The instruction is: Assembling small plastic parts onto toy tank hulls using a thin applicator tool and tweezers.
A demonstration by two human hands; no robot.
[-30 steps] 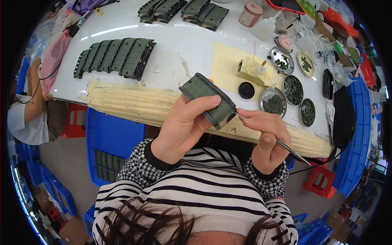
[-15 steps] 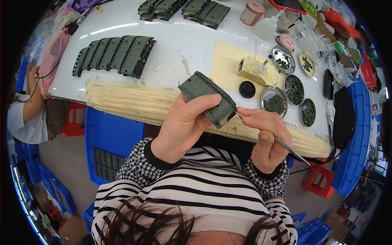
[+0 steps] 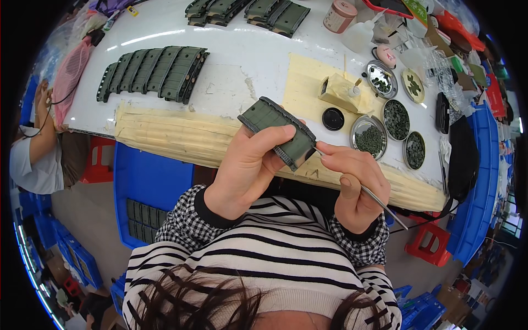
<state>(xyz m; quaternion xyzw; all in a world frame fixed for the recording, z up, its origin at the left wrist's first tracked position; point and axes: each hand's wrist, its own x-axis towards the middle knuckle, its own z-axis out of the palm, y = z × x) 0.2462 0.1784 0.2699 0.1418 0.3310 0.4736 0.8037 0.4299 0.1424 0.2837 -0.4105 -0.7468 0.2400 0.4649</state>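
My left hand (image 3: 242,168) is closed round a dark green, curved model part (image 3: 275,124) with ribbed edges, its thumb pressed on the upper face. Between the fingers of my right hand (image 3: 357,181) lies a slim metal tool, perhaps tweezers (image 3: 379,202). Its tip meets the right-hand edge of the green part; the tip itself is too small to make out. Both hands are above the table's padded front edge (image 3: 214,144). To their right stand round metal dishes of small dark green pieces, among them a near dish (image 3: 356,127) and a farther dish (image 3: 397,120).
A row of similar green parts (image 3: 154,74) lies at the left, with more stacks (image 3: 278,16) behind. A taped bottle holder (image 3: 344,92) and a black lid (image 3: 333,119) sit near the dishes. Below left is a blue bin (image 3: 148,170); another person's arm (image 3: 44,129) shows at far left.
The metal tool has tilted a little more steeply, its rear end shifting left and down. My right hand has turned slightly with it; the green part has barely moved.
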